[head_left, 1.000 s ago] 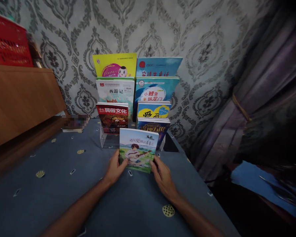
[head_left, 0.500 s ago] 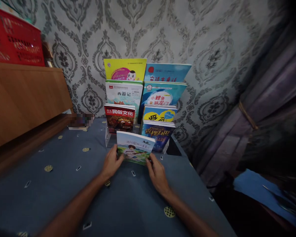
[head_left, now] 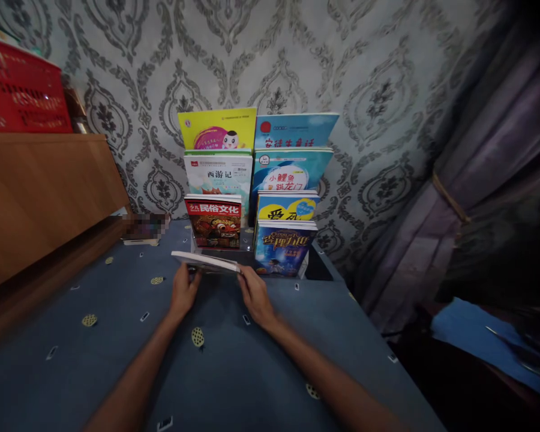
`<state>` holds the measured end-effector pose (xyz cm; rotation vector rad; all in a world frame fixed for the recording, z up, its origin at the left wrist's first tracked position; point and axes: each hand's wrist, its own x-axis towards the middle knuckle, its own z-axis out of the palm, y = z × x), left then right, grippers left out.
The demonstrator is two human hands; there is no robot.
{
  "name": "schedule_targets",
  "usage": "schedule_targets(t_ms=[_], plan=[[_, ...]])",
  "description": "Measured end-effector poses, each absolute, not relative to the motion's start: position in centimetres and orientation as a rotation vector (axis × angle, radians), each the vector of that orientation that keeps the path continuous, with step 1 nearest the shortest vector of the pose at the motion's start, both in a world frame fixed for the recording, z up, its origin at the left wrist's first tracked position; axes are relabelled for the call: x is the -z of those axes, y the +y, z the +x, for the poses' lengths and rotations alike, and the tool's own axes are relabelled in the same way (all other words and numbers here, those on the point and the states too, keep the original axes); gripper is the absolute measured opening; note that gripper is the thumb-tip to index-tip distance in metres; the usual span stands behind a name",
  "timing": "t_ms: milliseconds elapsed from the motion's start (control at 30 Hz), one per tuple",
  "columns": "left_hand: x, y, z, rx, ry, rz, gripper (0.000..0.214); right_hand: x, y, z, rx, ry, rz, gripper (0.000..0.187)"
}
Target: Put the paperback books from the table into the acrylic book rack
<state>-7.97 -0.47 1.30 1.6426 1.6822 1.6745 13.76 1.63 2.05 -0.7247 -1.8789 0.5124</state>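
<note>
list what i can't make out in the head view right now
- Held book: cover too steeply tilted to read, head view.
- Yellow book: lower part hidden by the books in front, head view.
- Red basket: cut off by the head view's left edge.
- Book pile: mostly covered by a pixelated patch, head view.
</note>
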Motion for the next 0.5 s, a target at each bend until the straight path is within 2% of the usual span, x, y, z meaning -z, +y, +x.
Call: schedule_targets(t_ms=[500], plan=[[-2.3,-0.6,-7.7,-1.751,1.754,1.662,0.032,-4.4,2.5,13.1,-0.363,-1.803,-0.662,0.035]])
